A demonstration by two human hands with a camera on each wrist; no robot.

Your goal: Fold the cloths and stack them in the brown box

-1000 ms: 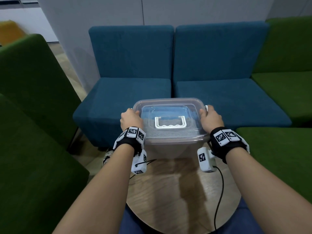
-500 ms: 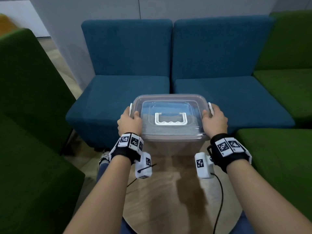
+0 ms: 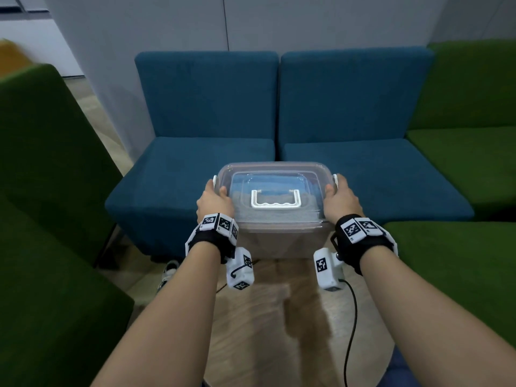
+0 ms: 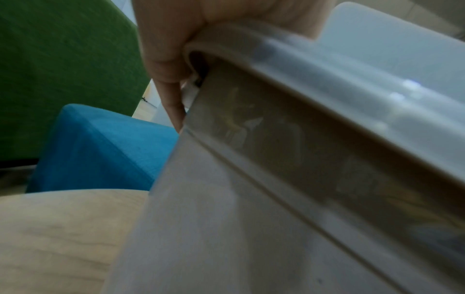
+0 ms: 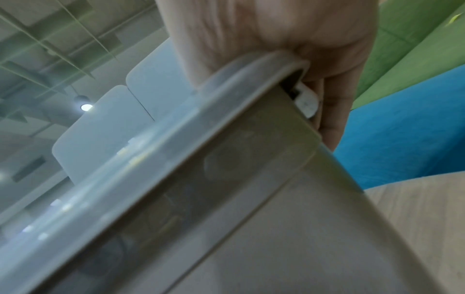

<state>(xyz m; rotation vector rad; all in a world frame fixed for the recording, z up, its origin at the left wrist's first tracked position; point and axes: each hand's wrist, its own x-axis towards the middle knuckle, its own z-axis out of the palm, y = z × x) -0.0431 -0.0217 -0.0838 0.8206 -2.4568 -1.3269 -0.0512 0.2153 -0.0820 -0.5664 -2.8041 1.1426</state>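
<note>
In the head view, your left hand (image 3: 215,201) and right hand (image 3: 341,200) grip the two short ends of the translucent brown plastic box (image 3: 282,236) with its clear lid (image 3: 275,191) and white handle (image 3: 276,198), at frame centre above the round wooden desk (image 3: 268,325). Folded grey cloth (image 3: 275,215) shows through the lid.

In the left wrist view, your fingers (image 4: 173,103) curl under the box rim, upper centre.

In the right wrist view, your fingers (image 5: 332,119) wrap the rim over a white latch (image 5: 307,103), upper right.
</note>
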